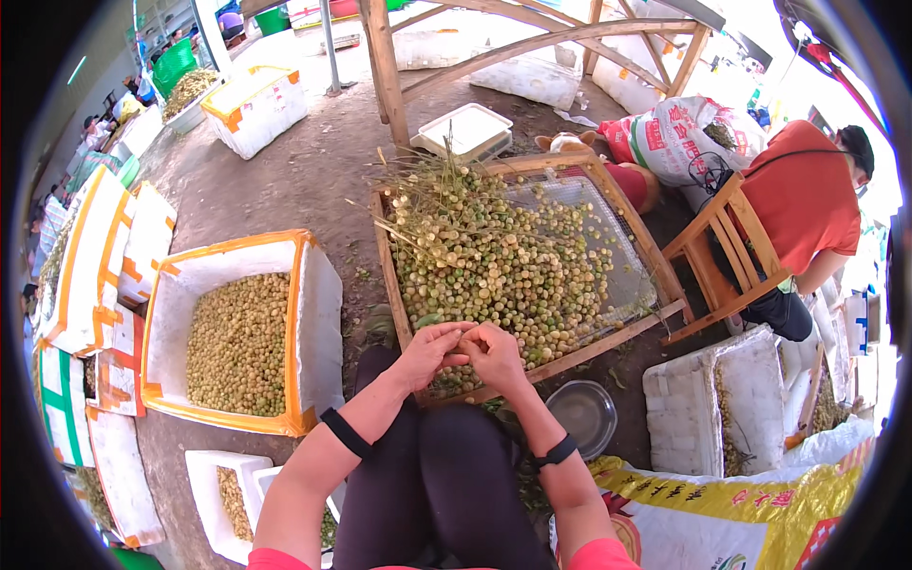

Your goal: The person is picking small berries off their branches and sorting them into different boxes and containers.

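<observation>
My left hand (430,356) and my right hand (496,355) meet at the near edge of a wood-framed mesh tray (622,323). The fingers of both are closed in a pinch, tips together; whatever lies between them is too small or hidden to make out. Just beyond them, a heap of small round yellow-green fruits (503,256) covers most of the mesh, with thin stems and twigs sticking out at its far left. Left of my knees stands a white foam box (321,313) edged with orange tape, partly filled with similar loose fruits (237,342).
A metal bowl (581,418) sits beside my right forearm. Smaller foam boxes (209,494) stand low left, and others (703,404) at right. A person in a red shirt (803,185) is by a wooden chair (727,252). A yellow-and-white sack (722,513) lies near right.
</observation>
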Demonstrator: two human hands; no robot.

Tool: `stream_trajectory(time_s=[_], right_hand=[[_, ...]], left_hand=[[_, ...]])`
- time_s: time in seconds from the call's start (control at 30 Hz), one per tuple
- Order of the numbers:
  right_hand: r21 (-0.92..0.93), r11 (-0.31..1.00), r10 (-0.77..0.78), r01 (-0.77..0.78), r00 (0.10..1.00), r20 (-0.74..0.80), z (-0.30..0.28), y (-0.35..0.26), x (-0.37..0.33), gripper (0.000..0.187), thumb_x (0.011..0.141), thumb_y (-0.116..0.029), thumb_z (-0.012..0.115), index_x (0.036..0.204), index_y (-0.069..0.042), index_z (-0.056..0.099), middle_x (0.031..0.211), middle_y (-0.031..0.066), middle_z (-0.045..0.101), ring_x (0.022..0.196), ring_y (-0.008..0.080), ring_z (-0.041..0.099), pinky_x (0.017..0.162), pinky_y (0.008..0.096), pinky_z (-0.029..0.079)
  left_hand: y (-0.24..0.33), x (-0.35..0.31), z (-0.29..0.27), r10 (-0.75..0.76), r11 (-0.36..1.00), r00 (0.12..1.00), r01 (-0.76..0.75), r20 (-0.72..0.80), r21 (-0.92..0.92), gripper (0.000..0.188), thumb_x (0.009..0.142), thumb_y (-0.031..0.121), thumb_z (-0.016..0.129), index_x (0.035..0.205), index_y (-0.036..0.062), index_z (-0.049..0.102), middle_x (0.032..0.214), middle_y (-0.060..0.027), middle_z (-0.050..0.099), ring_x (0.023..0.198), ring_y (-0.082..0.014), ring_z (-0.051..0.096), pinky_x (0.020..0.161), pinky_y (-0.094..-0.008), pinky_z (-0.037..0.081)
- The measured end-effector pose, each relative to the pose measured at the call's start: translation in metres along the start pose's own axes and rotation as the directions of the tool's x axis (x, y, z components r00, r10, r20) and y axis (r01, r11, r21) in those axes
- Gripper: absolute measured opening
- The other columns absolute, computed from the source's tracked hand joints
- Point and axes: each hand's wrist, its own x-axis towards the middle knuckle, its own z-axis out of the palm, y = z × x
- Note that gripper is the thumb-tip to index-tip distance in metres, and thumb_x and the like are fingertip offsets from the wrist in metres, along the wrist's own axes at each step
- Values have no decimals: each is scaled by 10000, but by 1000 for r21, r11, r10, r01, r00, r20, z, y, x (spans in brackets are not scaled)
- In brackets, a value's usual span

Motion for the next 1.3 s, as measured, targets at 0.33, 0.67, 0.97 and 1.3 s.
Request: stream_trajectory(time_s=[0.33,0.67,0.97,1.3], right_hand=[[-410,911,-102,-48,936,-337,-77,42,11,96,683,-130,607,693,-42,569,664,101,541,612,277,537,542,365,432],[-840,473,409,-265,911,-57,-96,54,44,140,676,-122,544,737,-8,599,765,144,596,737,292,576,669,369,465],[99,995,-2,-28,956,293,-34,-14,5,215,721,-79,631,925,-20,598,788,57,578,626,90,519,580,218,428],[46,998,43,-42,999,-33,-52,26,33,119,747,-68,576,844,-6,607,699,73,590,598,128,545,547,236,429]], left_hand=[[0,1,3,54,997,996,-50,-74,58,198,872,96,437,1041,26,513,821,-55,581,668,-67,545,545,-169,445],[0,1,-5,-41,998,999,42,12,-45,143,874,153,469,918,22,507,759,-71,577,606,-95,530,493,-181,431],[12,-3,9,-174,975,967,142,-188,-171,385,914,342,312,966,28,531,787,-54,571,639,-111,557,485,-179,454],[13,-2,5,-179,973,981,165,-76,-165,224,894,125,377,1069,44,492,856,-59,582,648,-90,549,480,-162,444]])
